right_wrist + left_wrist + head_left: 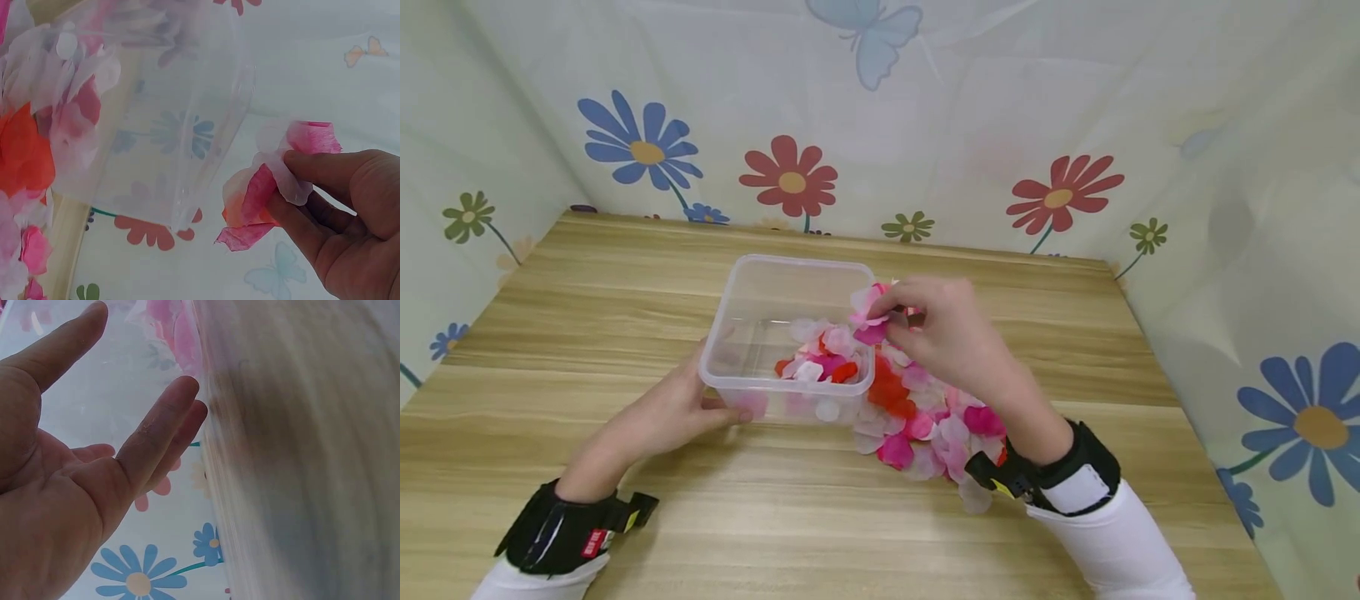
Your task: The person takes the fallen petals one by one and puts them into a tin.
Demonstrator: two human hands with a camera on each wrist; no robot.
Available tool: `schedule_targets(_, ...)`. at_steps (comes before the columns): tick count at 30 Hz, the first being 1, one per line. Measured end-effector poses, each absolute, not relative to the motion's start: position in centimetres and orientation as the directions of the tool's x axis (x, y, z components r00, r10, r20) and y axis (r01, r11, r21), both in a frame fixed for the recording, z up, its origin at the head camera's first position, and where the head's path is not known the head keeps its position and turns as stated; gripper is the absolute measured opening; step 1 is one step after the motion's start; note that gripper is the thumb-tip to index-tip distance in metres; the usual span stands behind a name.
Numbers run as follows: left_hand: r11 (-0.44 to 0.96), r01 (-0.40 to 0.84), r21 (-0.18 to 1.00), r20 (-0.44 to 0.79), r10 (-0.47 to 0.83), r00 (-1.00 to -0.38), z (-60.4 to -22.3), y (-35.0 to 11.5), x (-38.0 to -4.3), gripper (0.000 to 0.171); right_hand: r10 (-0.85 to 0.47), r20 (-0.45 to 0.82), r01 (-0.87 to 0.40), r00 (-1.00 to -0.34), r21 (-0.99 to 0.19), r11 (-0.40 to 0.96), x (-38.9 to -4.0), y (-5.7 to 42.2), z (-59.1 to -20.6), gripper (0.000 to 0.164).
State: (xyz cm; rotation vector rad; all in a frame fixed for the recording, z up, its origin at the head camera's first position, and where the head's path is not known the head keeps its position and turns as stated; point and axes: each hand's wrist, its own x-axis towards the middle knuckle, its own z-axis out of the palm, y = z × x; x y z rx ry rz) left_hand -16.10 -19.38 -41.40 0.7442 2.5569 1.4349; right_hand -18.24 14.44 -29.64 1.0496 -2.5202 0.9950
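Note:
A clear plastic container (pixel 787 385) stands on the table, with pink, white and red petals (pixel 826 365) in its right part. My left hand (pixel 673 408) rests at its near left corner; in the left wrist view the fingers (pixel 156 437) extend fairly straight beside the clear wall. Between thumb and fingertips, my right hand (pixel 958 337) pinches a small bunch of petals (pixel 259 194), pink, white and orange. That hand is level with the container's right rim, just outside it, above a loose heap of petals (pixel 925 425) on the table.
The wooden table (pixel 760 517) ends at a white flower-print cloth (pixel 940 150) that rises behind it and at both sides. The petal heap lies against the container's right side and spreads toward the front, under the right forearm.

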Motion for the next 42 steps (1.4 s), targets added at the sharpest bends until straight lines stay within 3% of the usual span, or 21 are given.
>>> schedule_targets(13, 0.419, 0.337, 0.843, 0.117, 0.469, -0.875, -41.6, -19.5, -15.9, 0.109, -0.612, 0.442, -0.748, -0.655, -0.489, 0.448, -18.4, 11.9, -30.5, 0.014)
schedule_targets(42, 0.423, 0.333, 0.843, 0.110, 0.471, -0.875, -41.3, -19.4, -16.0, 0.110, -0.662, 0.363, -0.732, -0.655, -0.523, 0.437, -19.3, 9.9, -32.0, 0.014)
